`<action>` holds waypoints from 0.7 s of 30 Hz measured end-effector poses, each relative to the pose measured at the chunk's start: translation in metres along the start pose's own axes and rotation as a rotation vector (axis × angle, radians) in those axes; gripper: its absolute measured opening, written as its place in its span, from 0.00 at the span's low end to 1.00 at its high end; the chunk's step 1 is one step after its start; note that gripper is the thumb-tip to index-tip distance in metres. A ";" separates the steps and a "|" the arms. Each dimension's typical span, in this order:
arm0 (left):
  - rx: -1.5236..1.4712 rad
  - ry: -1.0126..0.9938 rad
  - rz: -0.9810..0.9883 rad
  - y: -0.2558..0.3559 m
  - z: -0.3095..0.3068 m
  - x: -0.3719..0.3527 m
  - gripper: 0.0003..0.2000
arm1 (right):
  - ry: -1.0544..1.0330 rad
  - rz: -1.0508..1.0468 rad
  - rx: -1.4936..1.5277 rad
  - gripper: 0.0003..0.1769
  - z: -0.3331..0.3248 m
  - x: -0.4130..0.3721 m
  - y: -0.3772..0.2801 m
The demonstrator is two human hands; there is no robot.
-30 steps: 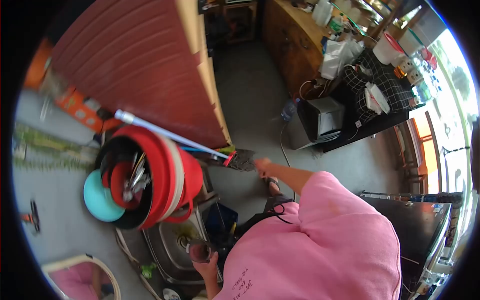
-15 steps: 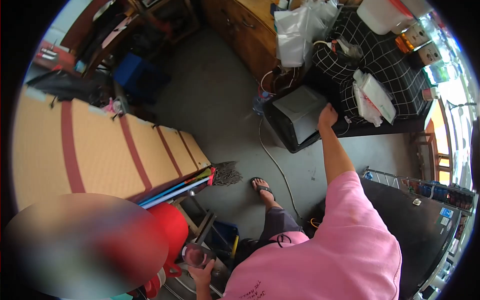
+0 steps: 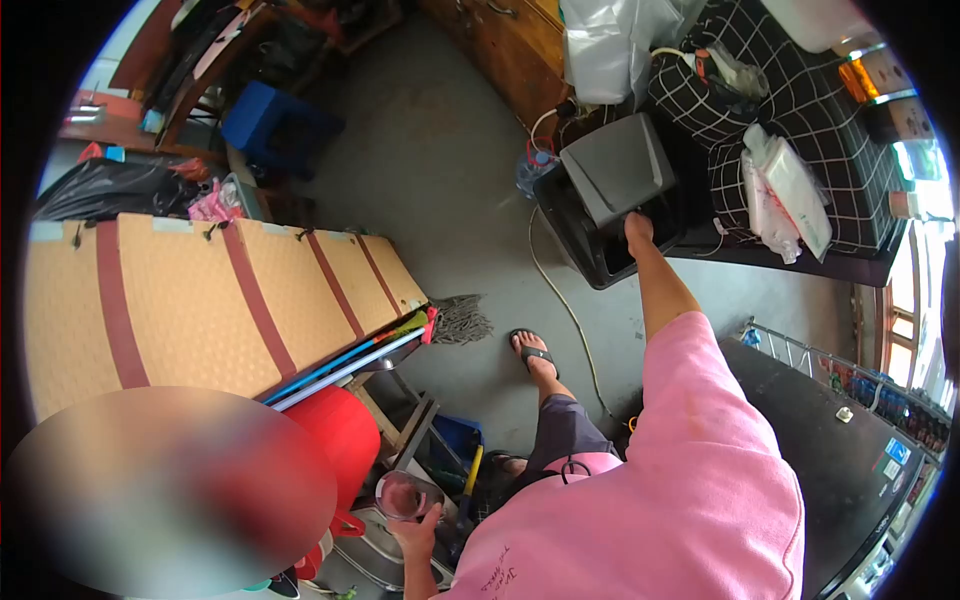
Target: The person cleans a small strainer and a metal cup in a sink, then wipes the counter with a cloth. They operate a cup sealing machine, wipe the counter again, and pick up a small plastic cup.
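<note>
My right hand (image 3: 640,230) reaches out to a black bin (image 3: 606,268). Its fingers are closed at the near edge of the grey bin lid (image 3: 617,168), which is tilted up with the dark inside of the bin showing below it. Low on the left, my left hand (image 3: 414,538) is wrapped around a clear cup (image 3: 404,496) with a wide round rim. Whether the cup holds anything is hard to make out.
A red container (image 3: 345,440) stands beside my left hand. Beyond it are a mop (image 3: 462,320) and a striped tan panel (image 3: 190,290). A cable (image 3: 570,315) crosses the floor. To the right are a grid-patterned cover (image 3: 830,150) and a black fridge (image 3: 810,440).
The bin lid has tipped up and away from the near rim, and the bin has opened. My right hand has moved slightly with it. The left hand still holds the cup.
</note>
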State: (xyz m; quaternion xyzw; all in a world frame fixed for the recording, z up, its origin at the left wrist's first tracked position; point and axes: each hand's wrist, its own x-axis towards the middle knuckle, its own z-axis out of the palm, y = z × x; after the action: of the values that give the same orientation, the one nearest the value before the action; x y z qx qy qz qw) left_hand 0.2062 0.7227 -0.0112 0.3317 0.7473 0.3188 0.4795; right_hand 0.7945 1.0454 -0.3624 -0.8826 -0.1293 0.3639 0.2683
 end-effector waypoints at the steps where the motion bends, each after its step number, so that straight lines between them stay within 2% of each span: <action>1: 0.009 0.001 0.009 0.002 0.002 -0.004 0.41 | 0.028 -0.062 -0.079 0.27 -0.002 -0.009 -0.003; 4: -0.015 0.047 0.049 -0.007 -0.003 -0.022 0.39 | -0.097 -0.075 -0.074 0.26 -0.006 -0.036 -0.003; 6: -0.078 0.101 0.091 -0.007 -0.008 -0.035 0.39 | -0.097 -0.231 -0.309 0.25 0.010 -0.020 0.024; 7: -0.124 0.128 0.124 -0.009 -0.012 -0.044 0.39 | -0.092 -0.390 -0.555 0.26 0.010 -0.029 0.023; 8: -0.151 0.206 0.143 -0.016 -0.019 -0.051 0.39 | -0.019 -0.320 -0.324 0.28 0.008 -0.073 0.006; 9: -0.122 0.237 0.132 -0.025 -0.028 -0.060 0.40 | -0.009 -0.432 -0.425 0.28 0.015 -0.086 0.009; 11: -0.141 0.377 0.124 -0.038 -0.042 -0.084 0.40 | 0.022 -0.390 -0.392 0.29 0.033 -0.129 0.004; 12: -0.207 0.443 0.094 -0.039 -0.047 -0.093 0.40 | 0.119 -0.400 -0.436 0.26 0.043 -0.160 -0.004; 13: -0.279 0.506 0.067 -0.045 -0.053 -0.107 0.41 | 0.075 -0.638 -0.892 0.21 0.059 -0.159 0.009; 14: -0.353 0.616 0.153 -0.070 -0.058 -0.116 0.40 | 0.012 -0.813 -1.022 0.19 0.078 -0.159 0.020; 15: -0.401 0.720 0.153 -0.081 -0.065 -0.131 0.40 | 0.098 -0.823 -0.803 0.19 0.104 -0.171 0.034; 17: -0.436 0.787 -0.015 -0.091 -0.083 -0.157 0.39 | -0.003 -0.799 -0.789 0.18 0.142 -0.260 0.021; 18: -0.490 0.881 -0.032 -0.107 -0.088 -0.170 0.39 | -0.241 -0.957 -0.878 0.18 0.162 -0.302 0.021; 19: -0.320 1.004 -0.026 -0.124 -0.093 -0.180 0.39 | -0.480 -1.098 -0.969 0.19 0.180 -0.341 0.022; 20: -0.141 1.107 -0.037 -0.138 -0.100 -0.191 0.40 | -0.759 -1.199 -0.892 0.19 0.200 -0.382 0.033; 21: -0.180 1.172 -0.063 -0.145 -0.106 -0.203 0.40 | -1.082 -1.050 -0.774 0.20 0.189 -0.464 0.030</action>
State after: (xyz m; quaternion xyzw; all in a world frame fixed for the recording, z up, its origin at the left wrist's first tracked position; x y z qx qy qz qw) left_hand 0.1447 0.4594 0.0116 0.0361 0.8670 0.4964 0.0224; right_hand 0.3352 0.8957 -0.2251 -0.4418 -0.7484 0.4943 -0.0172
